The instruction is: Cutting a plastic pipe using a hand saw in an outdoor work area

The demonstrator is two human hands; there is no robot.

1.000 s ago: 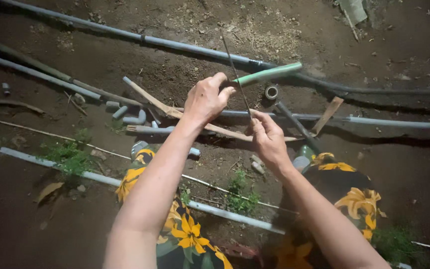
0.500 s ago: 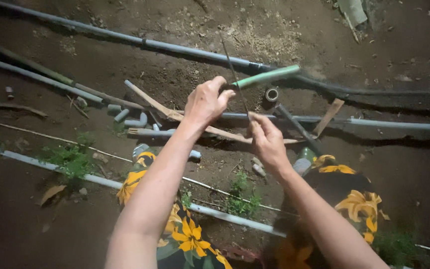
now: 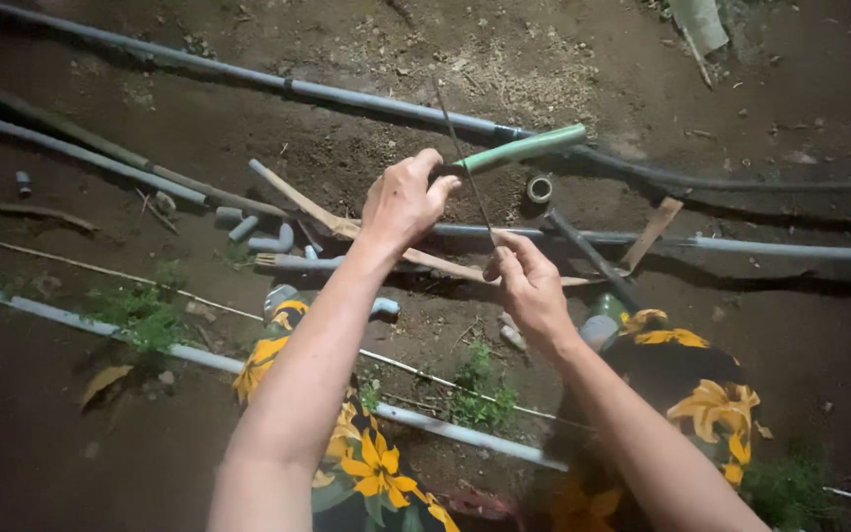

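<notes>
Gripping green pipe [image 3: 519, 150]; pinching thin blade [image 3: 465, 167]

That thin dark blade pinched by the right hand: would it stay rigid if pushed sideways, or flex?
The thin blade is long and very narrow, so it would probably flex sideways and spring back. It looks light: the right hand steadies it with a fingertip pinch. Its green handle, in the left hand, likely gives the firmer grip.

The left hand [image 3: 404, 202] is gripping a green-handled tool [image 3: 516, 150]. The right hand [image 3: 527, 286] is pinching its thin dark blade [image 3: 463, 158] above scattered grey pipes [image 3: 366, 99] lying on bare soil.
</notes>
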